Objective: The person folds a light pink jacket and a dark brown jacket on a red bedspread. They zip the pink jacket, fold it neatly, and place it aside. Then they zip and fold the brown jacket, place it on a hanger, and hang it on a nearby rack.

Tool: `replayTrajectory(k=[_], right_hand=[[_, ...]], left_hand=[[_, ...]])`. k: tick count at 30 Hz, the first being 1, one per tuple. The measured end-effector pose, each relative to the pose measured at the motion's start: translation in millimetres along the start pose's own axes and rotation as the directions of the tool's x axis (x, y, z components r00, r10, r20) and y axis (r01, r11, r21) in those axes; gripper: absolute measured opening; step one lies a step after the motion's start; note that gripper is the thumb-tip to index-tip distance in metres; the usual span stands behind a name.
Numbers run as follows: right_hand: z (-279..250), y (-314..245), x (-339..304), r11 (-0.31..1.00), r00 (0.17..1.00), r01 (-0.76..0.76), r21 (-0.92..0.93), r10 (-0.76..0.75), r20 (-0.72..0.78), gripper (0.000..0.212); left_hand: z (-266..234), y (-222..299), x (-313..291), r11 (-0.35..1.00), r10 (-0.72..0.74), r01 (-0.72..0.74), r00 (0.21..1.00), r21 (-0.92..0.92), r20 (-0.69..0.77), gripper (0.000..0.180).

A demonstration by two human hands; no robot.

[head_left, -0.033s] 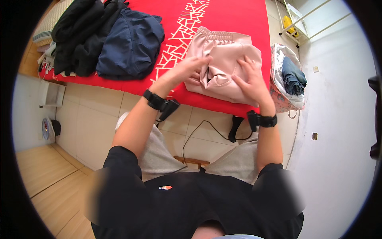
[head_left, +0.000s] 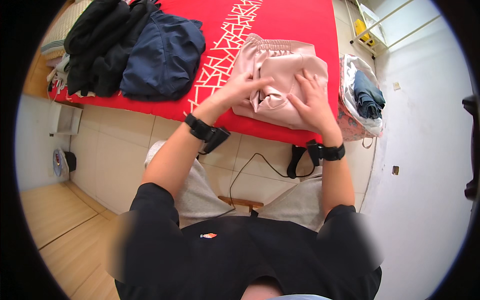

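The red bedspread (head_left: pixel 300 20) is the working surface and fills the upper centre of the frame. A dark clothes pile, composed of black garments (head_left: pixel 97 50) and a navy-blue garment (head_left: pixel 165 55), occupies its upper-left part, well apart from the working area. The pale pink elastic-waist garment (head_left: pixel 287 67) lies folded at the upper centre-right, near the front edge of the bedspread; from where I stand it could be trousers or shorts. Handling: expect a light, soft load with no stiffness of its own. The smooth sheen suggests that layers may slide over one another, so support the folded body from beneath with broad contact rather than pinching the top layer alone. Breakage is unlikely; creasing and unfolding are the probable faults. The right hand (head_left: pixel 314 102) rests on the right portion of the garment, fingers spread apart, not clamped on anything. The left hand (head_left: pixel 239 91) is at the left edge, index finger extended over the cloth, the others partly hidden; whether it pinches the fabric I cannot tell. The gathered waistband (head_left: pixel 272 46), along the far edge, should give the firmest grip point. The rumpled fold (head_left: pixel 272 100), between the hands, is loose and would make a poor hold.
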State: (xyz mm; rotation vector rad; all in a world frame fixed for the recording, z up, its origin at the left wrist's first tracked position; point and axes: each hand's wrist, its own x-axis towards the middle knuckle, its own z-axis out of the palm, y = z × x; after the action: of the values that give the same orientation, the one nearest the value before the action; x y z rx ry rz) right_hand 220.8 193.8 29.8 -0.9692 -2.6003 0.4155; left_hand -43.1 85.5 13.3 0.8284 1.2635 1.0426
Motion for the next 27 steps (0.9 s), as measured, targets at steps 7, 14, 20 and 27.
replayTrajectory(k=[7, 14, 20, 27], right_hand=[[-0.3, 6.6, 0.9, 0.980, 0.995, 0.000, 0.198, 0.020, -0.098, 0.072], [21.8, 10.7, 3.2, 0.965, 0.995, -0.018, 0.262, 0.043, -0.092, 0.075], [32.0, 10.7, 1.8, 0.988, 0.989, -0.146, 0.044, 0.144, 0.037, 0.079], [21.2, -2.0, 8.9, 0.990, 0.987, -0.097, -0.103, 0.108, 0.116, 0.075]], left_hand=[[9.9, -1.8, 19.5, 0.866, 0.465, -0.484, 0.871, -0.122, -0.158, 0.079], [-73.8, -7.8, 10.1, 0.934, 0.004, 0.071, 0.978, 0.351, -0.207, 0.050], [-60.4, -29.8, 26.8, 0.794, 0.269, 0.062, 0.856, 0.605, -0.441, 0.071], [-40.2, -31.7, 26.4, 0.959, 0.246, -0.194, 0.932, 0.209, -0.265, 0.063]])
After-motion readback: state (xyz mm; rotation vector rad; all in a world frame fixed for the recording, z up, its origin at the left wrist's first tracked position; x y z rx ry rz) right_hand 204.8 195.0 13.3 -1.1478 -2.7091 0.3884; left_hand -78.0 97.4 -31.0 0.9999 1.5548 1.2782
